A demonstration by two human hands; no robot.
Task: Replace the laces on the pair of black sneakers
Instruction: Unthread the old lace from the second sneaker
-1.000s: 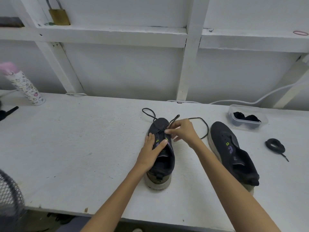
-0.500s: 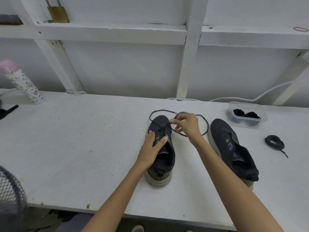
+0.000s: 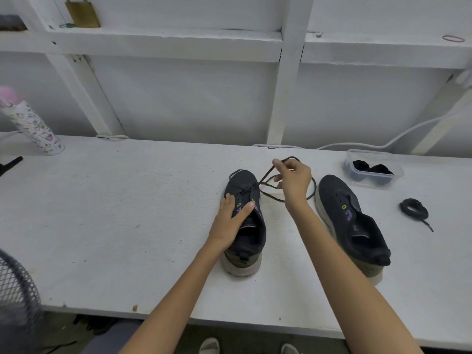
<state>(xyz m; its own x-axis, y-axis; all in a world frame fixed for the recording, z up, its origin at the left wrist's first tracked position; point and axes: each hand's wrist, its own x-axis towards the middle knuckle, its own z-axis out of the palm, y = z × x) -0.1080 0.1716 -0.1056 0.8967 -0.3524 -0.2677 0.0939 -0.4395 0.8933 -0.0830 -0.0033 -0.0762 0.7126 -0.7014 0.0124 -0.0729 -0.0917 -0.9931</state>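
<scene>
Two black sneakers stand on the white table (image 3: 127, 213), toes pointing away from me. My left hand (image 3: 229, 221) rests flat on the tongue and eyelets of the left sneaker (image 3: 245, 226), fingers straight. A black lace (image 3: 265, 178) runs from that shoe's front eyelets up to my right hand (image 3: 293, 180), which pinches it above the table beyond the toe; the slack loops down to the table between the shoes. The right sneaker (image 3: 352, 221) has no lace in it.
A clear plastic box (image 3: 373, 172) with black laces inside sits at the back right. A coiled black lace (image 3: 413, 209) lies right of the right sneaker. A patterned bottle (image 3: 35, 129) stands far left, a mesh fan (image 3: 15, 297) at the lower left, a white cable (image 3: 383, 144) along the wall.
My right hand has moved up and to the right, away from the toe, drawing the lace through the front eyelets. My left hand has stayed on the shoe.
</scene>
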